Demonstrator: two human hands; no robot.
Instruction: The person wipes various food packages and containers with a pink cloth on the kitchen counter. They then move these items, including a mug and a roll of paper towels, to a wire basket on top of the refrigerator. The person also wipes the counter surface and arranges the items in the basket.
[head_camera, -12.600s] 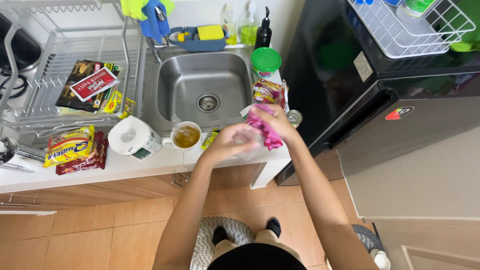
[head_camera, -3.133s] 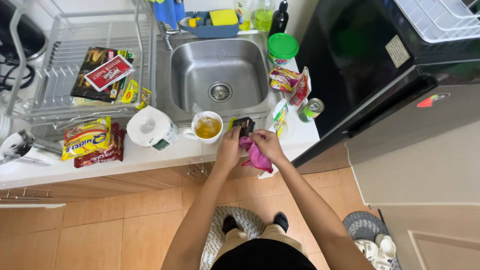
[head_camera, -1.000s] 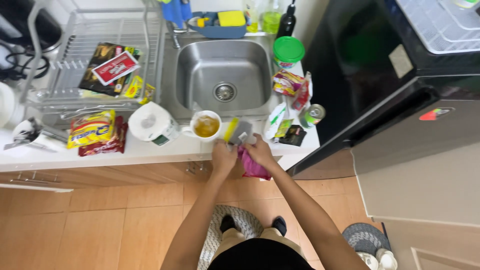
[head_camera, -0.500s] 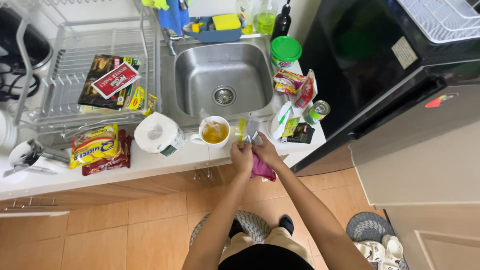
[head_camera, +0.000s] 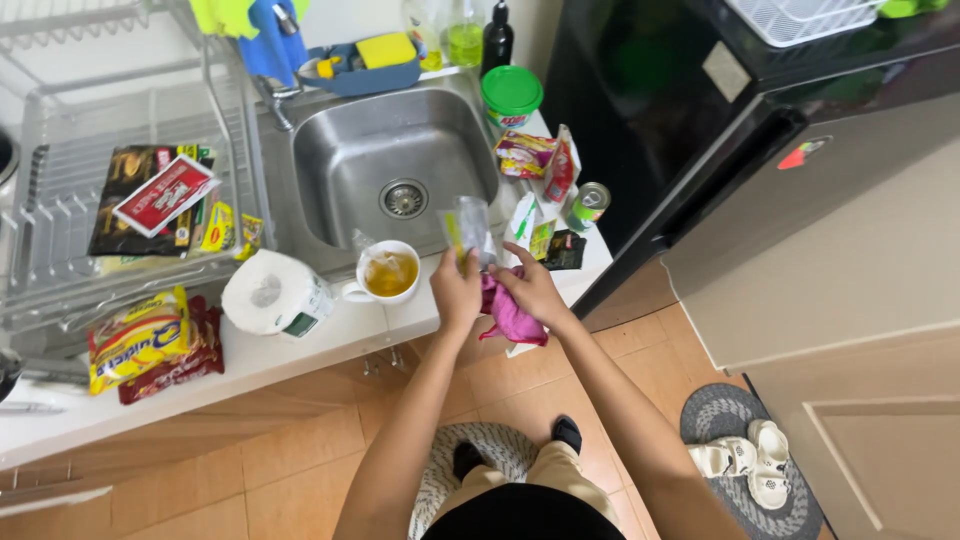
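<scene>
We hold a small shiny packet (head_camera: 467, 226) up over the counter edge (head_camera: 300, 352) with our left hand (head_camera: 457, 290), fingers pinched shut on it. Our right hand (head_camera: 530, 287) grips a pink cloth (head_camera: 511, 316). A white cup (head_camera: 388, 272) with yellow drink stands just beside, near the sink (head_camera: 400, 160). The packet looks not yet emptied, so the pouring seems left to do.

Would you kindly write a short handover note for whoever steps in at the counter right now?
Left hand: holds a small clear sachet up over the counter edge.
Right hand: grips a pink cloth beside it.
White cup of yellowish liquid stands just left of the hands, in front of the sink; paper roll further left.
Done: cup is filled.
Left: sachet and cloth not yet set down.
</scene>
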